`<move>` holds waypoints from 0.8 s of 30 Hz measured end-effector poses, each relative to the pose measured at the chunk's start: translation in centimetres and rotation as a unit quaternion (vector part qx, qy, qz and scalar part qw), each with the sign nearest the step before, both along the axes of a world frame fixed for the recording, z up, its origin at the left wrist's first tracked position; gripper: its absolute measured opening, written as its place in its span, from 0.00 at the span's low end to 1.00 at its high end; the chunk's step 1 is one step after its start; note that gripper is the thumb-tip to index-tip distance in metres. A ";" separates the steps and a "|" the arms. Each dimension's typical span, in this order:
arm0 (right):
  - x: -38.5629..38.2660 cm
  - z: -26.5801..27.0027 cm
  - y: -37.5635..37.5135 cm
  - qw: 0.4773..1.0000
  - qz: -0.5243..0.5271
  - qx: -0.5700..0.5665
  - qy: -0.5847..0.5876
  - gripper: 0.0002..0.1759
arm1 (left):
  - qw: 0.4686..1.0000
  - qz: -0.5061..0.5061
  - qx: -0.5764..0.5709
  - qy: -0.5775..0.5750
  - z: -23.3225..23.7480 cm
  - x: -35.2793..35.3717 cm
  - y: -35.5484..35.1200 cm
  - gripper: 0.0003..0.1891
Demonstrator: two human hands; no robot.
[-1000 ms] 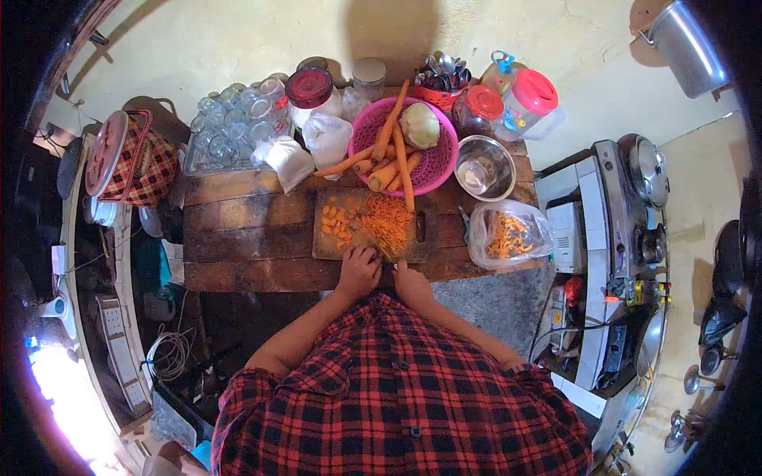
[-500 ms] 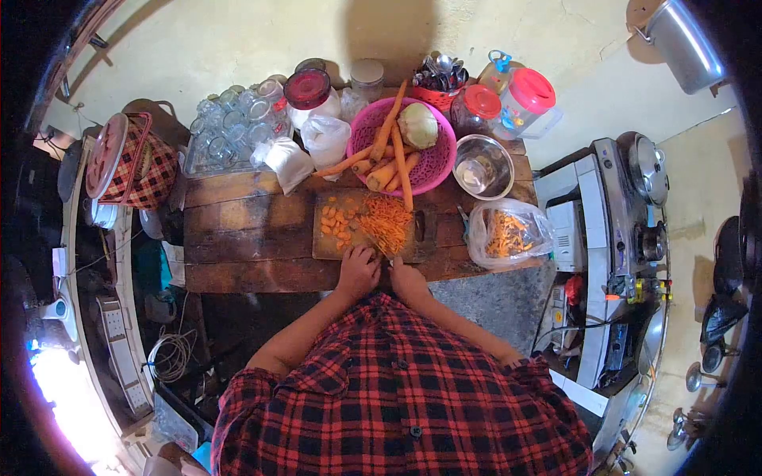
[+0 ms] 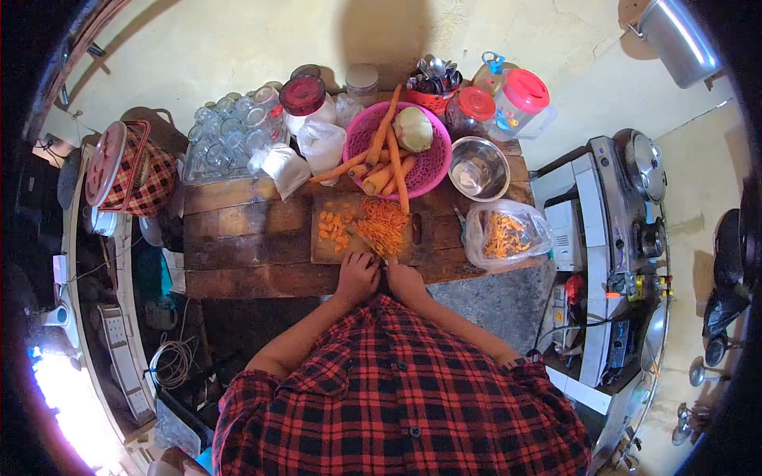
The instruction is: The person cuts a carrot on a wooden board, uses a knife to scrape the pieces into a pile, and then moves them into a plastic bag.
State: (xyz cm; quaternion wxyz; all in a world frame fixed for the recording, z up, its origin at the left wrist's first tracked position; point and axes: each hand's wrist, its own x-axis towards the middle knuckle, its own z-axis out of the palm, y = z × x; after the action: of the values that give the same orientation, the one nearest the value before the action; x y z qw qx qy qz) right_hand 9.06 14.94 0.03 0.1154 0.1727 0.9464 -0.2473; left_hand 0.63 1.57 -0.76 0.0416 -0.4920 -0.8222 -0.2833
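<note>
A wooden cutting board (image 3: 324, 248) lies near the table's front edge, with carrot slices (image 3: 336, 226) on its left and a heap of thin carrot strips (image 3: 382, 226) on its right. My left hand (image 3: 359, 274) is closed at the board's near edge, fingers curled downward; what is under the fingertips is hidden. Beside it, my right hand (image 3: 406, 283) is wrapped round the handle of a knife, whose narrow blade is hard to see against the carrot strips. Beyond the board, a pink basket (image 3: 440, 163) holds whole carrots (image 3: 379, 184) and a pale round vegetable (image 3: 413, 129).
To the right are a steel bowl (image 3: 498, 190) and a clear plastic bag (image 3: 530, 252) with cut carrot. Glass mugs (image 3: 230, 131), white bags (image 3: 321, 143) and lidded jars (image 3: 302, 97) line the back. A stove (image 3: 615, 182) stands at the right.
The view has shifted slightly, so the table items sit a little further left. Both hands stay close together at the board's near edge, with little visible movement.
</note>
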 end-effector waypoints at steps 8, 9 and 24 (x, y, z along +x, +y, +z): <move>0.7 2.1 1.6 0.996 -0.073 -0.022 0.045 0.16 | 0.998 0.061 -0.010 -0.031 1.3 -1.3 0.8 0.19; 0.8 2.3 1.7 0.996 -0.074 -0.022 0.045 0.16 | 0.998 0.060 -0.010 -0.031 1.4 -2.0 0.8 0.19; 1.3 2.7 1.1 0.992 -0.067 -0.079 0.072 0.15 | 0.982 0.184 -0.024 0.012 1.9 -4.7 1.2 0.19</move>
State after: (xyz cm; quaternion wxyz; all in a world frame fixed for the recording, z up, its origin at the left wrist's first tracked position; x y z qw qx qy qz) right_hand 10.40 16.02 2.71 0.0434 0.2081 0.9160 -0.3402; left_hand -4.11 2.81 1.18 0.0909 -0.3363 -0.9049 -0.2447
